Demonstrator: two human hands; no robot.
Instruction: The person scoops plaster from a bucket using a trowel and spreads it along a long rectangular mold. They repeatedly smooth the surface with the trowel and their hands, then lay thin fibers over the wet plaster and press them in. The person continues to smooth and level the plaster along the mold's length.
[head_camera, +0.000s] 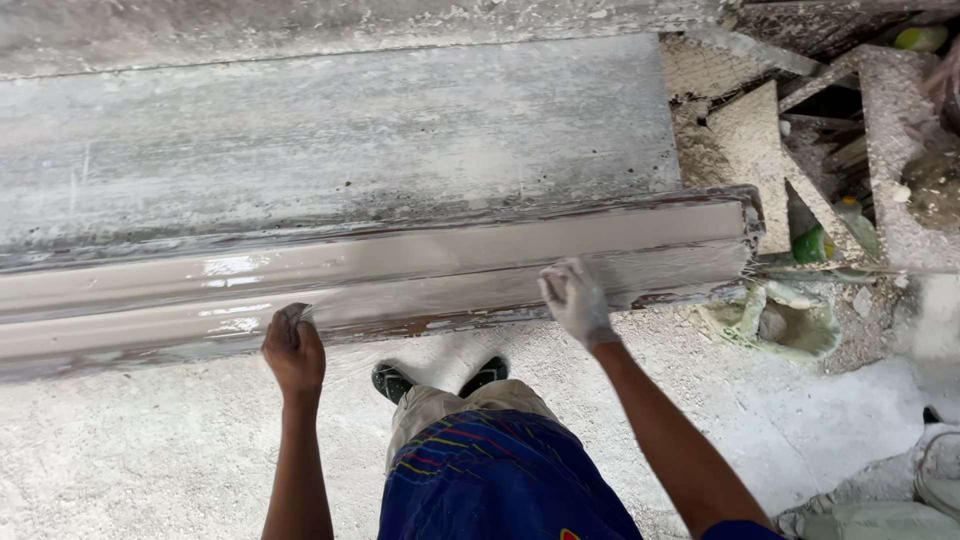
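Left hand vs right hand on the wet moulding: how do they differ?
The left hand is bare and mostly clean; the right hand is coated in white plaster. The left hand grips a small flat tool at the front edge of the moulding; the right hand holds nothing visible and sits nearer its end. Both touch the moulding's front face.

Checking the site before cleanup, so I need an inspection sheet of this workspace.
Surface: long workbench, dusty, smeared white.
Job's things: long moulded strip along the bench edge, wet and glossy.
Clutter: green bottle, plaster-caked bowl, broken boards.
Grippers: left hand pressed on the strip holding a small scraper; right hand, plaster-coated, on the strip.
Cables: nothing seen.
Surroundings: floor covered in white debris.
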